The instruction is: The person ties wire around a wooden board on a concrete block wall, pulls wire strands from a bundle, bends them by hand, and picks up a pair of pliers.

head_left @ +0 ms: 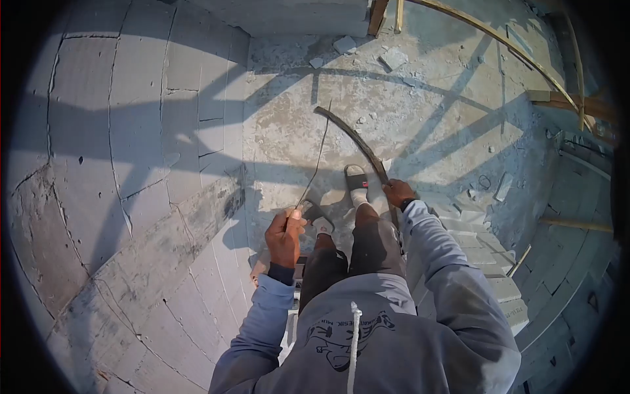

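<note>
My left hand (284, 235) is closed, with thumb and finger pinched on a thin dark wire (318, 157). The wire is slightly bent and points up and away from me. My right hand (398, 192) wraps round a long, narrow, dark strip (355, 136), which looks like wood and curves in this view. The strip's far end lies close beside the wire; I cannot tell whether they touch. Its near end runs down past my right leg. Below the hands are my feet in socks and dark sandals (356, 178).
A pale block wall (141, 85) rises on the left. Stacked light blocks (482, 253) stand close on my right. Broken pieces (394, 59) and crumbs lie on the dusty floor (289, 131). Wooden poles (499, 39) and a beam (571, 105) are at the upper right.
</note>
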The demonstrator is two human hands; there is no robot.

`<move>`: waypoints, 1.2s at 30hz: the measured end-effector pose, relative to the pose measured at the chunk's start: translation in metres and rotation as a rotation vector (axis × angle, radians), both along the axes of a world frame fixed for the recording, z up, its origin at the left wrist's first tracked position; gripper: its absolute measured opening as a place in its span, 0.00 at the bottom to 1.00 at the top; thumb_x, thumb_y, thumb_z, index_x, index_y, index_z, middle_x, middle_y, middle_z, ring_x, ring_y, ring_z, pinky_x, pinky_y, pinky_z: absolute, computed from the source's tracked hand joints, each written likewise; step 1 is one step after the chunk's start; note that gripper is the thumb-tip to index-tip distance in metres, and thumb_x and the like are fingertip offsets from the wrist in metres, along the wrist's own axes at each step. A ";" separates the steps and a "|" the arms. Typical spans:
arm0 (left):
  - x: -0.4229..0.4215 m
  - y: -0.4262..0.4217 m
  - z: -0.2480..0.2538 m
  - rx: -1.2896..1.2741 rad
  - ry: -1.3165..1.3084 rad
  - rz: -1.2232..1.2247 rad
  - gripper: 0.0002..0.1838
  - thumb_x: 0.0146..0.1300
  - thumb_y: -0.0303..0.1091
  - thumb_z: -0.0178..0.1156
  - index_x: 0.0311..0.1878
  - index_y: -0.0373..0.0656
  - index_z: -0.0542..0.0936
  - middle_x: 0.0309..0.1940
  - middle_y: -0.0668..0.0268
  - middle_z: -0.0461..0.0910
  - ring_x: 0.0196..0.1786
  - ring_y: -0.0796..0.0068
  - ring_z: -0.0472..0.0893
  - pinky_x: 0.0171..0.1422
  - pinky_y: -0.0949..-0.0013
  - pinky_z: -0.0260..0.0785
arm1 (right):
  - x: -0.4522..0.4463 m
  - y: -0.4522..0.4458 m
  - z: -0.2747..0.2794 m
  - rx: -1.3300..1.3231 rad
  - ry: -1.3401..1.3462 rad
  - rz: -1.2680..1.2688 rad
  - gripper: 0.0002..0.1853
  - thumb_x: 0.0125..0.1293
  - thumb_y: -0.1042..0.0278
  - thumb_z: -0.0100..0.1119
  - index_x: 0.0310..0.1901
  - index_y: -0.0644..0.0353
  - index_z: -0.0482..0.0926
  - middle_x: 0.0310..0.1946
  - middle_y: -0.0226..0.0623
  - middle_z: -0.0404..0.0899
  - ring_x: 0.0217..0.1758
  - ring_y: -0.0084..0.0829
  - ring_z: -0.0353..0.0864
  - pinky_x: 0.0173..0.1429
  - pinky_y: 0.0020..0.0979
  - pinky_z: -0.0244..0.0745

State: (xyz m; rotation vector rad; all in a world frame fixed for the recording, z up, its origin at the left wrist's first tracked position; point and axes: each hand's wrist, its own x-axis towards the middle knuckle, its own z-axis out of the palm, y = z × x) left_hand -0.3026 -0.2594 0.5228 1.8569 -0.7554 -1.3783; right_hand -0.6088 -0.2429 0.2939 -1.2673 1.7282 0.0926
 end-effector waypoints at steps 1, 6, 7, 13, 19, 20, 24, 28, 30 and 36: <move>-0.005 -0.004 -0.026 -0.032 -0.008 0.026 0.14 0.69 0.39 0.57 0.46 0.36 0.80 0.30 0.67 0.80 0.29 0.84 0.75 0.30 0.79 0.66 | -0.006 0.007 -0.024 0.023 -0.004 -0.035 0.19 0.61 0.52 0.53 0.38 0.61 0.82 0.38 0.54 0.81 0.46 0.54 0.79 0.53 0.46 0.72; -0.005 -0.016 -0.122 0.188 -0.131 -0.080 0.13 0.69 0.39 0.56 0.48 0.39 0.79 0.24 0.74 0.73 0.25 0.89 0.67 0.28 0.82 0.60 | -0.021 0.041 -0.142 0.233 0.088 -0.126 0.19 0.62 0.53 0.53 0.41 0.62 0.81 0.43 0.54 0.80 0.50 0.53 0.78 0.56 0.47 0.70; -0.002 -0.013 -0.142 0.222 -0.159 -0.089 0.13 0.69 0.38 0.56 0.47 0.39 0.79 0.24 0.74 0.73 0.26 0.89 0.67 0.29 0.82 0.60 | -0.021 0.047 -0.167 0.236 0.106 -0.140 0.19 0.62 0.53 0.54 0.40 0.62 0.81 0.41 0.53 0.81 0.48 0.53 0.79 0.55 0.47 0.71; 0.022 0.025 -0.235 0.307 -0.428 -0.222 0.15 0.69 0.41 0.56 0.45 0.38 0.80 0.24 0.74 0.72 0.27 0.87 0.68 0.32 0.79 0.62 | 0.003 0.045 -0.307 0.076 0.225 -0.175 0.19 0.59 0.59 0.58 0.48 0.62 0.74 0.44 0.51 0.77 0.50 0.53 0.76 0.56 0.46 0.72; 0.043 0.023 -0.281 0.546 -0.225 -0.079 0.23 0.73 0.49 0.48 0.42 0.35 0.79 0.19 0.75 0.68 0.22 0.87 0.64 0.26 0.79 0.56 | 0.040 -0.018 -0.373 -0.048 0.314 -0.177 0.20 0.59 0.62 0.57 0.51 0.59 0.70 0.49 0.48 0.73 0.54 0.49 0.74 0.57 0.47 0.69; 0.042 0.016 -0.284 0.533 -0.222 -0.053 0.24 0.73 0.50 0.46 0.42 0.35 0.79 0.18 0.75 0.67 0.21 0.87 0.63 0.26 0.79 0.55 | 0.046 -0.021 -0.385 -0.001 0.358 -0.154 0.20 0.59 0.61 0.57 0.51 0.58 0.70 0.49 0.47 0.74 0.54 0.49 0.74 0.57 0.47 0.69; 0.047 -0.001 -0.281 0.468 -0.238 -0.025 0.26 0.74 0.52 0.42 0.42 0.36 0.79 0.18 0.75 0.67 0.21 0.87 0.63 0.25 0.80 0.55 | 0.044 -0.036 -0.390 0.194 0.345 0.008 0.18 0.58 0.60 0.54 0.50 0.52 0.74 0.46 0.43 0.76 0.53 0.46 0.76 0.58 0.47 0.68; 0.046 -0.016 -0.258 0.457 -0.194 -0.010 0.26 0.74 0.53 0.41 0.43 0.38 0.79 0.19 0.75 0.70 0.21 0.87 0.64 0.26 0.80 0.56 | 0.047 -0.032 -0.335 0.058 0.360 -0.005 0.15 0.52 0.62 0.62 0.42 0.54 0.79 0.45 0.46 0.74 0.50 0.47 0.77 0.54 0.43 0.73; 0.042 -0.021 -0.241 0.428 -0.147 -0.003 0.26 0.74 0.53 0.42 0.43 0.38 0.79 0.19 0.74 0.71 0.21 0.88 0.65 0.26 0.80 0.57 | 0.045 -0.018 -0.307 -0.048 0.355 -0.068 0.17 0.49 0.66 0.62 0.43 0.57 0.75 0.43 0.47 0.74 0.45 0.49 0.78 0.52 0.45 0.74; 0.020 -0.049 -0.163 0.310 -0.011 -0.047 0.23 0.74 0.50 0.44 0.45 0.38 0.79 0.23 0.73 0.75 0.22 0.88 0.66 0.26 0.81 0.58 | 0.014 0.007 -0.174 -0.088 0.167 -0.358 0.19 0.47 0.74 0.60 0.43 0.59 0.68 0.38 0.56 0.74 0.45 0.61 0.74 0.47 0.49 0.71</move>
